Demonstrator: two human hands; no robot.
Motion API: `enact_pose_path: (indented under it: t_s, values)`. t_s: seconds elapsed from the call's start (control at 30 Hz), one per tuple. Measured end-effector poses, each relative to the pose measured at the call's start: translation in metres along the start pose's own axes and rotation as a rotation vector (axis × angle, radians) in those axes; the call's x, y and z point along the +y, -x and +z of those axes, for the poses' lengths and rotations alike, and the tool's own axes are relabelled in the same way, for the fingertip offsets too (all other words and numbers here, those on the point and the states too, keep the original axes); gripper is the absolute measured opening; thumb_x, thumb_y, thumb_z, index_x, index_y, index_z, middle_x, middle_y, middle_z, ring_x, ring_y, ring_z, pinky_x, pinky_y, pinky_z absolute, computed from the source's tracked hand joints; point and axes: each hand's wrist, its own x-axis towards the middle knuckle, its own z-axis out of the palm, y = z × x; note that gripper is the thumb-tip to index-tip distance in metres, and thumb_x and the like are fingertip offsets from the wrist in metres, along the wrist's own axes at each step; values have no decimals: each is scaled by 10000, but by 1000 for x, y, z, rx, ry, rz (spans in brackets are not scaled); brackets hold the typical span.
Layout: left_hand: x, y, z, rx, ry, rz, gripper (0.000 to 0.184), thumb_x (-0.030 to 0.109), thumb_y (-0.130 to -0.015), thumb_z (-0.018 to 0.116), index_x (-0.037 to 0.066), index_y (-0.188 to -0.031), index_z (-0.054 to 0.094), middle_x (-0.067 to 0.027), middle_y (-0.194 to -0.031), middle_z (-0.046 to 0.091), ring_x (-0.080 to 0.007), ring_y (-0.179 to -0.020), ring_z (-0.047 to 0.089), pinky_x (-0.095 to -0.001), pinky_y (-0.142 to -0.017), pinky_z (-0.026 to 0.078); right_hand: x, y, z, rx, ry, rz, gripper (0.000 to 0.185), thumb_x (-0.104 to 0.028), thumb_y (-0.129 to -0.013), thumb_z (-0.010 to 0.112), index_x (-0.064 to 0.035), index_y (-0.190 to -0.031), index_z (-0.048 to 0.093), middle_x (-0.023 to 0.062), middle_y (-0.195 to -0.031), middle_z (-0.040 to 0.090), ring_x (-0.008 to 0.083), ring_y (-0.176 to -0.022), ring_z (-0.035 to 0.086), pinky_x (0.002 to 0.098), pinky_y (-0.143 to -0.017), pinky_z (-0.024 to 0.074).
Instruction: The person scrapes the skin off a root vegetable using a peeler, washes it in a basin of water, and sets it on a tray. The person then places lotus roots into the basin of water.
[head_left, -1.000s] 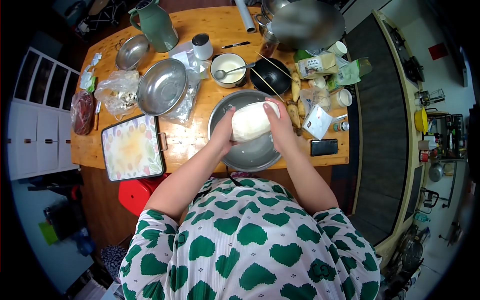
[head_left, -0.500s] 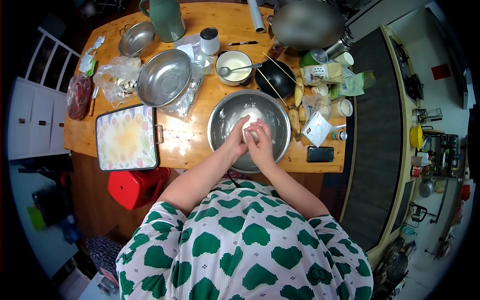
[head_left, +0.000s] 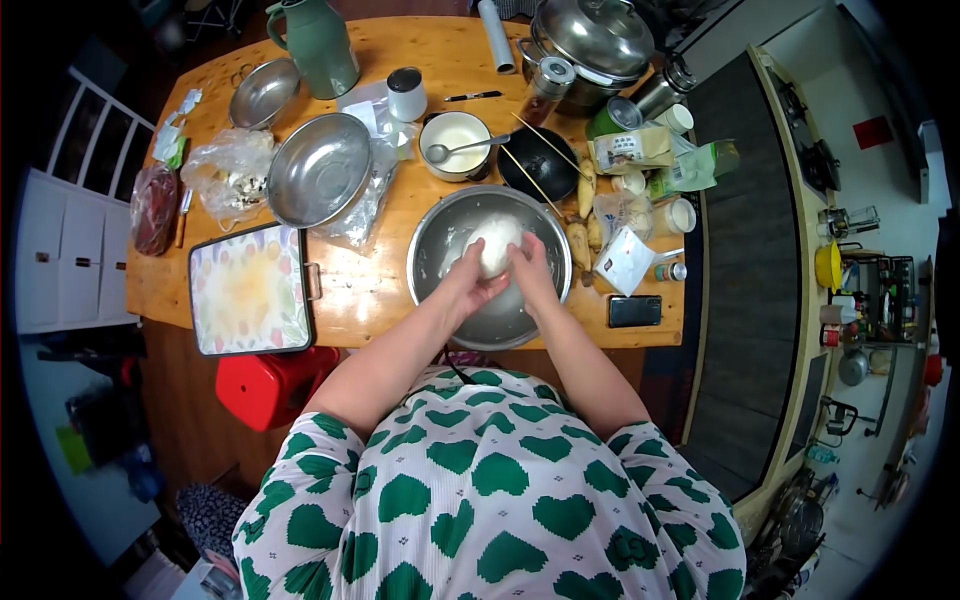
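Note:
A smooth, rounded lump of white dough [head_left: 495,243] is between my two hands, over the large metal mixing bowl [head_left: 432,215]. My left hand [head_left: 474,284] cups it from the left and below. From the right, my right hand [head_left: 531,270] presses its fingers against the dough's side. Whether the dough also touches the bowl's bottom I cannot tell. White smears cling to the bowl's inner wall. Just beyond the bowl stands a pot of white powder [head_left: 458,130] with a metal spoon [head_left: 465,150] lying across it.
A black bowl [head_left: 540,160] with chopsticks lies behind the mixing bowl, beside bananas [head_left: 579,240]. To the right are a phone [head_left: 635,311] and food packets [head_left: 632,150]. Left are a metal basin [head_left: 320,170] and a floral tray [head_left: 250,290]. A lidded pot [head_left: 593,45] stands at the back.
The hands have moved apart, from close together over the dough to either side of it, so more of the dough shows. The whole view has shifted slightly.

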Motion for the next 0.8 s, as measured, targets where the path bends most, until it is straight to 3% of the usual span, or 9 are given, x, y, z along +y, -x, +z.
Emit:
enact_pose_path:
  t_s: [0.1, 0.23, 0.33, 0.37, 0.47, 0.5, 0.6, 0.7, 0.8]
  values:
    - [5, -6, -8, 6, -94, -7, 568, 475, -1007, 615, 100, -1422, 515, -153, -1344, 596, -290, -1180, 614, -487, -941, 579, -17, -5, 1, -62, -100, 165, 630, -320, -1025, 623, -35, -1529, 376, 210, -1480, 478, 316, -1344, 506, 423, -1098, 431]
    - [14, -13, -11, -36, -337, -6, 701, 620, -941, 638, 139, -1438, 522, -131, -1422, 572, -312, -1258, 573, -549, -979, 496, -28, -16, 2, -134, -400, 369, 536, -371, -1038, 592, -82, -1462, 438, 140, -1422, 550, 304, -1317, 526, 426, -1064, 447]
    - [25, -14, 0, -19, -561, -56, 889, 646, -895, 689, 113, -1538, 385, -155, -1446, 545, -336, -1291, 565, -586, -1007, 481, -20, -32, 1, -213, -497, 401, 536, -381, -1032, 596, -93, -1457, 445, 132, -1399, 570, 295, -1262, 579, 452, -1034, 489]
    - [23, -8, 5, 87, -639, 14, 1139, 604, -803, 818, 97, -1608, 191, -188, -1471, 506, -358, -1301, 566, -600, -1001, 495, -19, -36, 0, -247, -518, 431, 528, -370, -1032, 598, -91, -1453, 447, 134, -1390, 575, 288, -1241, 596, 451, -1024, 503]
    - [19, -18, 1, 22, -844, 102, 1334, 532, -682, 928, 18, -1605, 113, -215, -1451, 510, -337, -1243, 593, -505, -896, 557, -21, -41, -4, -336, -550, 415, 545, -303, -1014, 634, -73, -1465, 433, 144, -1349, 595, 290, -1192, 633, 436, -979, 543]
    - [18, -14, 5, 39, -778, 83, 1391, 475, -612, 979, 11, -1601, 118, -212, -1462, 491, -339, -1254, 582, -513, -899, 559, -25, -40, -4, -364, -556, 392, 561, -275, -1005, 650, -65, -1473, 424, 148, -1333, 602, 295, -1178, 643, 429, -962, 557]
    - [21, -3, 6, -55, -802, 192, 1279, 396, -687, 958, 67, -1605, 130, -191, -1473, 486, -323, -1286, 575, -503, -969, 553, -42, -28, -7, -334, -557, 328, 673, -189, -949, 724, -68, -1512, 375, 143, -1379, 576, 285, -1232, 612, 416, -986, 543]
    - [20, 18, 6, -191, -857, 539, 1308, 373, -643, 969, 43, -1607, 149, -198, -1481, 493, -328, -1323, 543, -426, -1043, 501, -90, 3, -15, -361, -339, 266, 867, -118, -878, 797, -78, -1570, 276, 142, -1448, 526, 276, -1319, 554, 408, -1038, 514]
    - [28, 50, 13, -146, -1048, 675, 1306, 326, -639, 973, 49, -1612, 147, -202, -1491, 493, -331, -1364, 522, -388, -1099, 459, -117, 24, -24, -420, -121, 92, 1028, -85, -814, 851, -88, -1603, 192, 139, -1503, 477, 273, -1390, 490, 398, -1090, 474]
